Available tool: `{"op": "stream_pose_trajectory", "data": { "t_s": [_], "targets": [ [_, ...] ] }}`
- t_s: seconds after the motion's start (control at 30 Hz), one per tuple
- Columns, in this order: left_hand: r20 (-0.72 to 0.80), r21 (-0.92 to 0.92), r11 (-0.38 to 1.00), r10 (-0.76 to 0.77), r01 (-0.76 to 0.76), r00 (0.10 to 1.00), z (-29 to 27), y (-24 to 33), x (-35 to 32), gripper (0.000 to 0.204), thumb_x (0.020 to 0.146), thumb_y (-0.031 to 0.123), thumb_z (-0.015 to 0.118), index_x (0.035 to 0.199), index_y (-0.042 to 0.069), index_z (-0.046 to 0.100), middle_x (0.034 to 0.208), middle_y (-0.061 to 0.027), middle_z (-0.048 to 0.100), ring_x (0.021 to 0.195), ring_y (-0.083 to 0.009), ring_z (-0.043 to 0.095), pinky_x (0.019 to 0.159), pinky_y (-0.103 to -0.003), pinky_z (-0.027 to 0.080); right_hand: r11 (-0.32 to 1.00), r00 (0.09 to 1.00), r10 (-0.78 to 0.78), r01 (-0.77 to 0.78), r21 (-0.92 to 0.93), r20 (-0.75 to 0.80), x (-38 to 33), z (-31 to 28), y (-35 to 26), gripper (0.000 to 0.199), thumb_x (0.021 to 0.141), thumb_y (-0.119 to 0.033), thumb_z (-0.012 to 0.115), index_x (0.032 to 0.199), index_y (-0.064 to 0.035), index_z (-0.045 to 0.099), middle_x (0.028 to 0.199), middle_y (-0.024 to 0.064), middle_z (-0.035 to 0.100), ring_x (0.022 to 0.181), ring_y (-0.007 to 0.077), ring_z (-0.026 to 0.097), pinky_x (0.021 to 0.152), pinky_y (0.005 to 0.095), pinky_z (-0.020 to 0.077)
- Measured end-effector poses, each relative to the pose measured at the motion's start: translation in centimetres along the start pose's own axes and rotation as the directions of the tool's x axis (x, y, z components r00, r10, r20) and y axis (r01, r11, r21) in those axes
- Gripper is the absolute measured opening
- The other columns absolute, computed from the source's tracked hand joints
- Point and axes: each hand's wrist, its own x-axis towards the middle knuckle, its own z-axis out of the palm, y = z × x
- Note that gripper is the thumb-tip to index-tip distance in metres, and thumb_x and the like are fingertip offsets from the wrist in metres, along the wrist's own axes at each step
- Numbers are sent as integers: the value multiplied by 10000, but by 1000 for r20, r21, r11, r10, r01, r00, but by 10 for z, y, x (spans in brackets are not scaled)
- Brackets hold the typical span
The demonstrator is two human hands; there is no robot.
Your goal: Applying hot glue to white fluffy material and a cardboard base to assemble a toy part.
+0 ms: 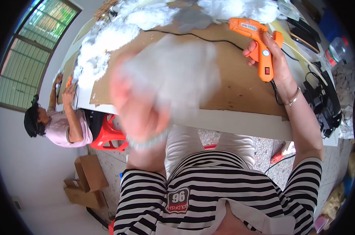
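My right hand is wrapped round the handle of an orange hot glue gun, with its nozzle pointing left over the far side of the table. A glue stick sticks out of its back end. Close to the camera, my left hand grips a greyish-white piece of fluffy stuffing. Motion blurs both that hand and the piece, so its exact shape does not show. Below them lies a brown cardboard sheet on the white table.
White fluffy stuffing is heaped along the table's far and left sides. A black cord crosses the cardboard. Black adapters and a plastic bottle are at right. At left, another person sits on a red stool; cardboard boxes stand behind.
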Motion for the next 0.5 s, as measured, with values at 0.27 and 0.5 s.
{"op": "stream_pose_trajectory", "data": {
  "t_s": [0.27,0.5],
  "targets": [
    [-145,287,895,-313,342,939,-36,-117,78,228,874,102,627,1073,-4,595,911,-88,660,734,-134,625,582,-240,504,977,972,-92,46,206,216,-12,14,-17,466,931,-467,489,1040,-26,594,824,98,674,751,155,651,635,279,518],
    [-266,350,894,382,-281,885,98,-193,32,399,909,339,555,1149,21,568,980,-59,619,982,-130,559,862,-262,464,964,876,-89,-43,261,474,-25,33,-24,423,917,-421,524,896,-12,628,792,115,662,628,161,611,591,264,496]
  ]
}}
